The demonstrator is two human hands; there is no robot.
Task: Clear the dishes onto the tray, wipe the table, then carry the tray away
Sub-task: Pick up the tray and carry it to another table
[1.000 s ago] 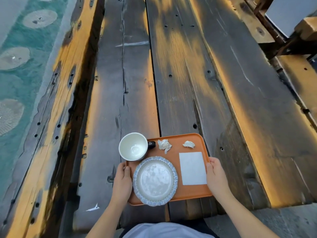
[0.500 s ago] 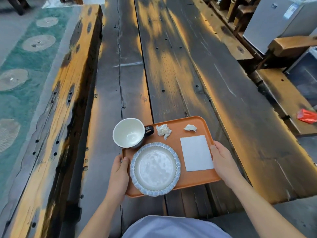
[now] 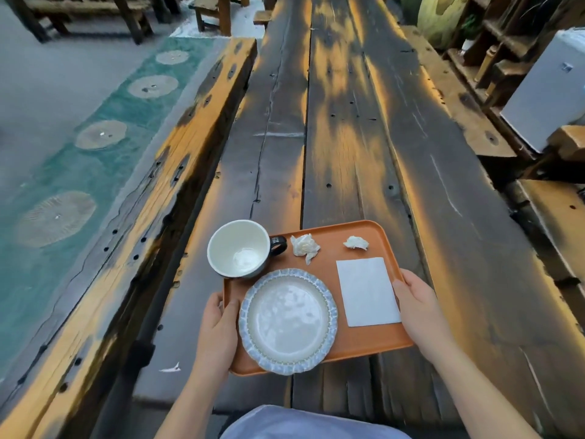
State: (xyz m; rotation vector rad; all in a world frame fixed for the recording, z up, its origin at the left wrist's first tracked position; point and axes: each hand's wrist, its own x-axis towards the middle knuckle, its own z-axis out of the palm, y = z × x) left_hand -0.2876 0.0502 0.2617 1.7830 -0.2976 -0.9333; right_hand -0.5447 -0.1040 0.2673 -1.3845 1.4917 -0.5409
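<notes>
The person stood at the near end of the long plank table (image 3: 348, 147) with both hands on the orange tray (image 3: 364, 339). The left hand (image 3: 218, 327) gripped the tray's left edge, thumb curled over the rim and lying just beside the plate (image 3: 288, 321). The right hand (image 3: 418, 308) gripped the right edge the same way, its thumb next to the flat white napkin (image 3: 367, 291).

The plate, pale with a blue scalloped border, sat between the two hands and nearer the left one, its near edge reaching the tray's near rim. Beyond the left hand stood the cup (image 3: 239, 248), white inside, dark outside, its handle pointing toward the right hand, its body overhanging the tray's far left corner. Two crumpled tissues lay on the far part of the tray: the larger tissue (image 3: 304, 247) just past the cup's handle, the smaller tissue (image 3: 356, 243) beyond the napkin. Whether the tray rested on the planks or hung just above them, I could not tell. A wooden bench (image 3: 164, 198) ran alongside, out past the left hand.
</notes>
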